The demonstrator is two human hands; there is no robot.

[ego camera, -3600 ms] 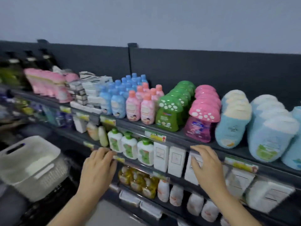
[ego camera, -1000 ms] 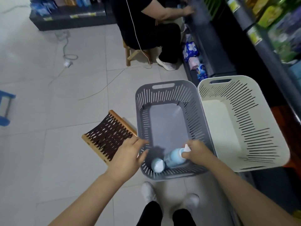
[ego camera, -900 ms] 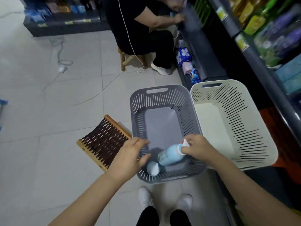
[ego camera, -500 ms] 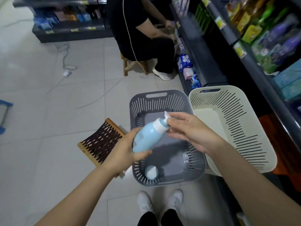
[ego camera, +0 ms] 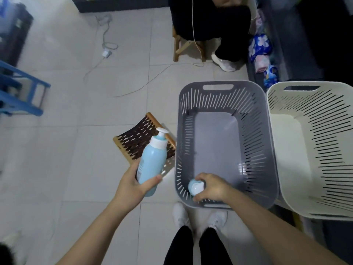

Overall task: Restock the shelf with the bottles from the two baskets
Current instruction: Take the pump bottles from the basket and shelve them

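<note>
At the far left edge we see a blue frame [ego camera: 21,92] on the tiled floor [ego camera: 66,150]. Our left hand [ego camera: 133,185] is wrapped around the lower body of a light blue pump bottle [ego camera: 152,161], fingers curled behind it and the thumb pressed across its front; the bottle stands nearly upright, its white pump head pointing away from us, held in the air over the floor just left of the grey basket [ego camera: 227,87]. Behind the bottle a wooden rack with dark webbing [ego camera: 137,140] lies on the floor, touching the basket's left side.

Inside the grey basket, at its near left corner, our right hand [ego camera: 212,188] closes over a second light blue bottle [ego camera: 195,186], of which only the round white-capped end shows. The fingers curve around it from the right and above; we cannot tell whether it has left the basket floor.

Just right, touching the grey basket, sits the cream basket [ego camera: 301,88]. Beyond both baskets a person in black [ego camera: 208,18] sits on a wooden stool [ego camera: 181,48].
</note>
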